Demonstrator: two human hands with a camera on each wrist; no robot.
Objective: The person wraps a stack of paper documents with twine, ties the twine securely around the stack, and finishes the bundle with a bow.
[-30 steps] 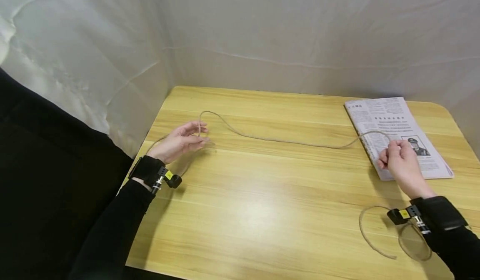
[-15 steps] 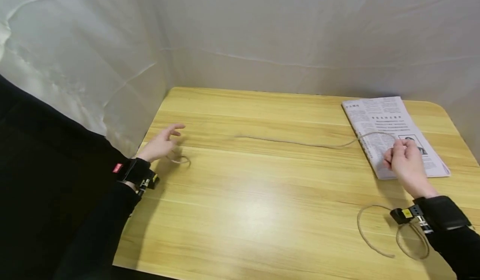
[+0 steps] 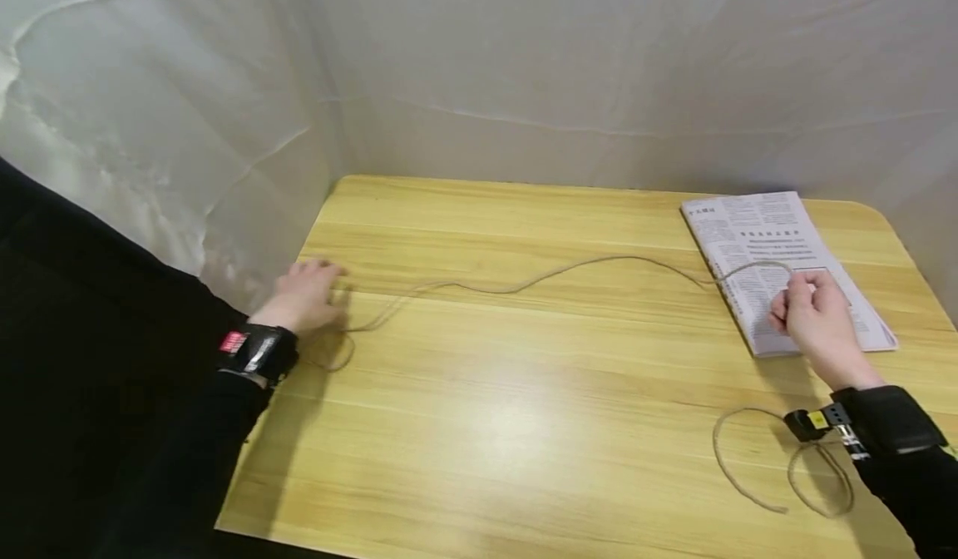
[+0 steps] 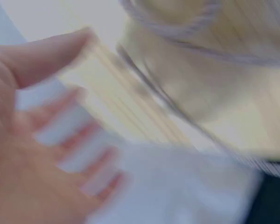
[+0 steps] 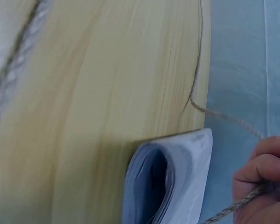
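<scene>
Wooden table [image 3: 524,393] bears folded newspaper [image 3: 756,234] under right hand [image 3: 812,314].

The folded newspaper [image 3: 782,268] at the far right of the worktop [image 3: 524,393] carries printed columns and a bold headline, but the characters are too small to read. A red tag [image 3: 233,343] on the left wristband seems to bear white lettering, also illegible.

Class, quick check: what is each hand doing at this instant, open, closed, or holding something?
Left hand: open, fingers spread at the table's left edge by the twine.
Right hand: pinches the twine above the newspaper.
</scene>
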